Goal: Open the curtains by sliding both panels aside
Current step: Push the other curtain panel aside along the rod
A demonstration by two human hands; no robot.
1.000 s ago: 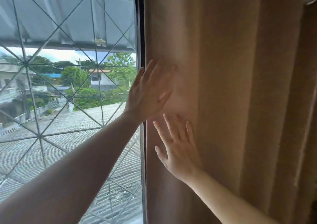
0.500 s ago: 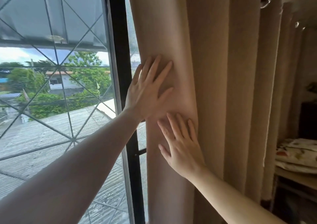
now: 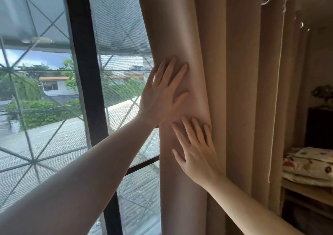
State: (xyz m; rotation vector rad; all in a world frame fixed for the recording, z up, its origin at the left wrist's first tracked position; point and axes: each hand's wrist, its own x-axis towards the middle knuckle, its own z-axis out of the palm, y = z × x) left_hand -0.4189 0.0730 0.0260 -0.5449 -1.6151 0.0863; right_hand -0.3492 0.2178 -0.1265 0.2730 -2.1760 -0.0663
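Curtain [image 3: 180, 36] slid farther right; left hand [image 3: 162, 96], right hand [image 3: 196, 151] flat, fingers spread, pressing its fold.

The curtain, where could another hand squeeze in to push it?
On the curtain, bare fabric runs above the left hand, and more below the right hand down the front fold. The middle is crowded: both hands lie flat there, nearly touching. The folds to the right are free too.
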